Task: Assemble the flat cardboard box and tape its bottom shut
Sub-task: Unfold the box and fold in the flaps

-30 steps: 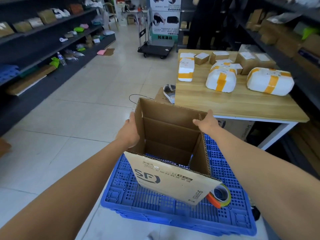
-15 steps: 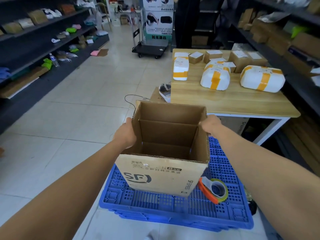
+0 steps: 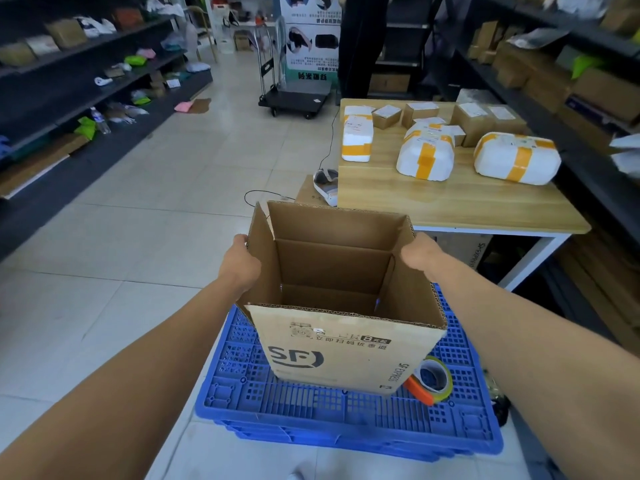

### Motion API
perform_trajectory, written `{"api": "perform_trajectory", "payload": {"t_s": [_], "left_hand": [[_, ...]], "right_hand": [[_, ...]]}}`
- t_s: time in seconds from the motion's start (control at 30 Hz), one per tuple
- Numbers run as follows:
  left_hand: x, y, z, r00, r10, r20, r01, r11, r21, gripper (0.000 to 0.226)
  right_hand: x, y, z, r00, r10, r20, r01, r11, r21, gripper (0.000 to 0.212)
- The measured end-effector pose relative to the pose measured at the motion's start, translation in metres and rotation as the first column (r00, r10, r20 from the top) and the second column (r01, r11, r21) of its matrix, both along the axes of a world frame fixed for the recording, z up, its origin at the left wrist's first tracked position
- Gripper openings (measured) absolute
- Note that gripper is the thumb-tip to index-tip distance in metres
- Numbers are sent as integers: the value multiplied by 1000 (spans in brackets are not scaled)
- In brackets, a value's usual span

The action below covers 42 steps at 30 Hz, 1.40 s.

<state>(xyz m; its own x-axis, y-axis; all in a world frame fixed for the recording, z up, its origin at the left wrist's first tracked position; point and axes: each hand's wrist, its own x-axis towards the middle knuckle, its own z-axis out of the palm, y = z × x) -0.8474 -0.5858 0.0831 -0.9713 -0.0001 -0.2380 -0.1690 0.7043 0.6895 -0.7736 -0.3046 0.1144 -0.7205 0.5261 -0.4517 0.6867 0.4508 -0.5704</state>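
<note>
The cardboard box (image 3: 346, 351) stands open-topped on the blue crate (image 3: 311, 410). The left hand (image 3: 240, 263) grips its left wall, the right hand (image 3: 420, 252) its right wall. A tape roll (image 3: 433, 379) lies at its near-right corner.

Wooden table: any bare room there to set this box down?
Yes: the near half of the table, between the white taped parcels and its front edge, is bare. Its far half is crowded with parcels and small cartons. On the blue crate, a strip in front of the cardboard box is free; the tape roll sits at its right.
</note>
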Motion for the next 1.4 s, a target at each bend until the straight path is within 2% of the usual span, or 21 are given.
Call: {"api": "perform_trajectory", "payload": {"t_s": [0.07,0.17,0.27,0.37,0.43,0.53,0.57,0.67,0.8,0.97,1.1,1.2,1.3,1.4], "left_hand": [[1,2,-1,1000,-31,-4,31,999,-25,42],[5,6,-1,996,-90,-14,90,995,-37,43],[8,7,-3,992,-126,-29,125,992,-24,47],[7,4,-5,995,-97,-33,100,988,120,49],[4,2,-5,998,-65,-26,69,964,255,41],[2,-1,-5,998,-63,14,52,913,404,34],[4,-2,-6,994,-97,51,68,909,411,34],[8,-3,-13,971,-216,103,163,911,378,37],[14,6,-12,955,-265,135,205,914,350,48],[8,14,-10,896,-414,162,395,908,141,58],[5,21,-20,802,-537,262,548,836,34,66],[6,18,-33,729,-582,361,619,785,15,73],[6,16,-36,691,-599,404,647,762,21,76],[5,14,-38,597,-638,486,747,664,-45,73]], "right_hand": [[4,3,-2,1000,-23,-10,23,1000,-6,49],[7,7,-4,999,-42,-3,41,999,-7,29],[10,7,-5,999,-45,23,46,999,-21,38],[12,5,-5,999,-45,-16,44,997,-71,53],[14,4,-4,997,-57,-52,49,988,-146,65],[17,7,-7,988,-135,-75,112,960,-257,67],[18,9,-9,982,-173,-72,146,948,-281,66],[20,13,-14,973,-221,-64,190,926,-325,68],[19,15,-19,970,-235,-63,202,923,-329,69],[16,15,-20,971,-228,-64,198,929,-314,67],[12,15,-22,976,-217,-34,197,932,-303,62],[15,17,-28,988,-151,-24,122,872,-474,49],[18,12,-36,999,-53,-8,42,872,-488,54],[19,8,-44,1000,17,-5,-17,881,-474,62]]}}
